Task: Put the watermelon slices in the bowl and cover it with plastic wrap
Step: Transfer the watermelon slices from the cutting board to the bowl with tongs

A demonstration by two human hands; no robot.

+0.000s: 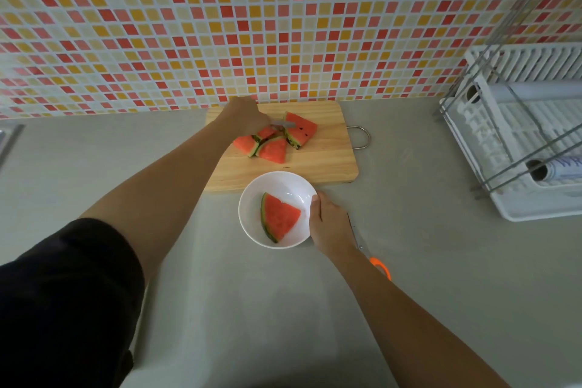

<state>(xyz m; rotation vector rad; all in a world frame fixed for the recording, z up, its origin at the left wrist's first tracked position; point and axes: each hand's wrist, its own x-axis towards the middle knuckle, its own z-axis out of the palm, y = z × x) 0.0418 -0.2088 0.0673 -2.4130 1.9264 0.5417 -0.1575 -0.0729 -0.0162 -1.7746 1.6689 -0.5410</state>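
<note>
1. I am steadying the white bowl with my right hand, fingers curled against its right rim with the thumb lying over the edge, so the bowl is not sliding on the counter while I am loading it
2. One watermelon slice is already lying inside the bowl, rind toward the left; the bowl is sitting just in front of the cutting board, overlapping its near edge, which is keeping the carry short
3. My left hand is reaching forward with the arm stretched almost straight to the far-left part of the board, palm down, fingers closed round a metal utensil whose tip is pointing into the remaining slices; what kind of utensil it is, I cannot tell
4. Those slices are bunching together at the middle of the board, touching one another, so I am judging that several more trips are needed
5. The plastic wrap roll is waiting in the rack at the counter's right edge, well apart from the bowl, and the orange-handled scissors are lying just beside my right wrist, ready for the covering step
</note>
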